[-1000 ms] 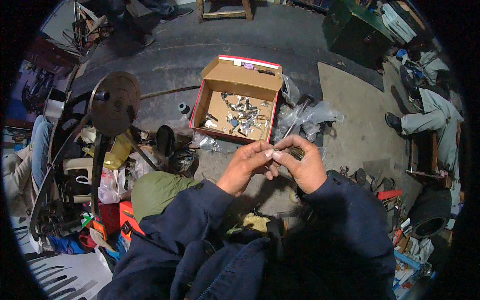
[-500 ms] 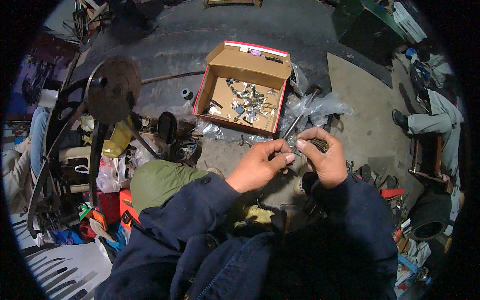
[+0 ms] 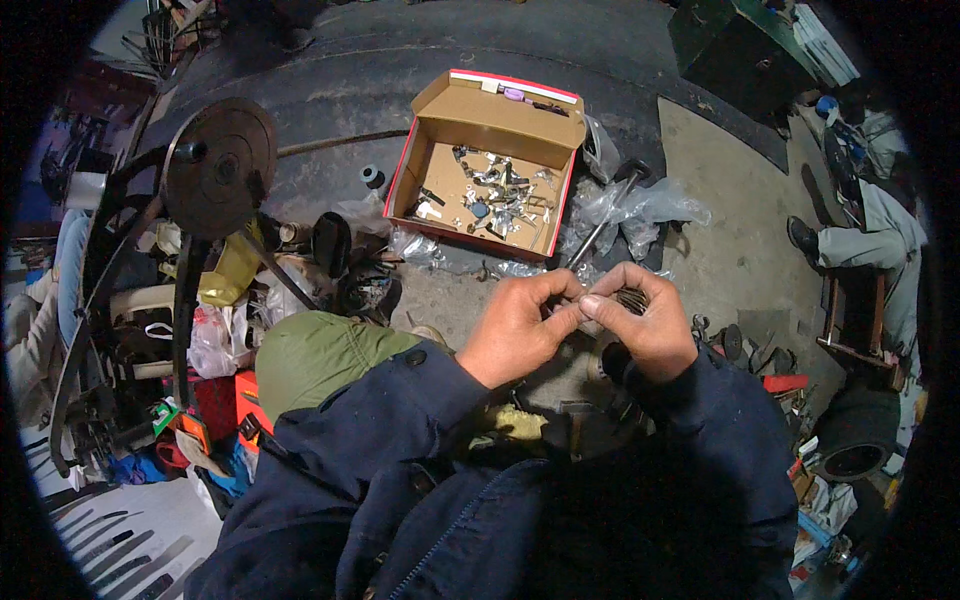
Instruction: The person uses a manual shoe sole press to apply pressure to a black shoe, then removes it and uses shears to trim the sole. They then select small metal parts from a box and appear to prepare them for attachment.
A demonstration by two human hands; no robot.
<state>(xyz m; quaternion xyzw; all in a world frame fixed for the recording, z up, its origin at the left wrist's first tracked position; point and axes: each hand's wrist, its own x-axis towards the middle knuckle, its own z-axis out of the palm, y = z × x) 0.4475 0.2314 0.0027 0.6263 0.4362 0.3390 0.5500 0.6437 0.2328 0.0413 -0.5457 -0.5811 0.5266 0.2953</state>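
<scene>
Just in front of the cardboard box, my left hand (image 3: pixel 525 325) and my right hand (image 3: pixel 645 320) meet at the fingertips. The left thumb and forefinger are pinched together; whatever is between them is too small or hidden to name. Curled fingers of my right hand surround a bundle of thin, brownish metal pieces (image 3: pixel 632 299), partly covered by the hand, and its thumb touches the left fingertips. The open box (image 3: pixel 490 243), red outside and brown inside, holds many small metal parts (image 3: pixel 505 195) and a blue round cap (image 3: pixel 480 210). A long metal rod (image 3: pixel 590 240) leans behind my hands.
Clear plastic bags (image 3: pixel 665 205) lie right of the box. At the left stands a machine with a round metal disc (image 3: pixel 218 167); bags and clutter crowd below it. To the right are a green metal chest (image 3: pixel 735 55), a seated person's leg (image 3: pixel 865 245) and a black tyre (image 3: pixel 855 440).
My hands have drawn closer, so the right thumb now meets the left fingertips. The small thin piece seen between them before is now hidden. The view has shifted slightly.
</scene>
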